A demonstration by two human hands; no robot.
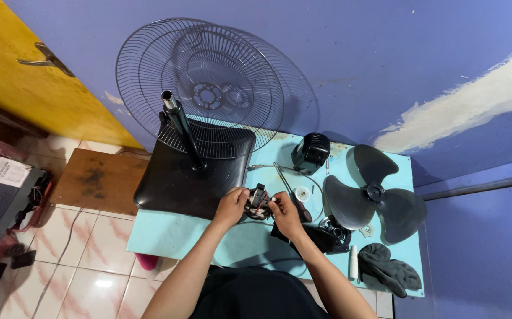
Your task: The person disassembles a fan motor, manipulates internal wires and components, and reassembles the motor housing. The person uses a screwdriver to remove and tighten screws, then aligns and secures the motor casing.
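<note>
My left hand [230,206] and my right hand [285,212] both grip a small fan motor [258,202] with copper windings and wires, held just above the light blue table [167,233]. Left of the hands stands the black fan base [179,177] with its upright metal pole [182,127]. A wire fan guard [200,88] leans against the purple wall behind it. To the right lie the grey three-bladed fan blade [371,195] and a black motor housing [311,152].
A screwdriver [291,192] and a small white disc [302,194] lie near my right hand. Black parts [327,233] and a dark cloth [389,269] sit at the table's right front. A wooden board [99,180] and a grey box [2,189] are on the tiled floor to the left.
</note>
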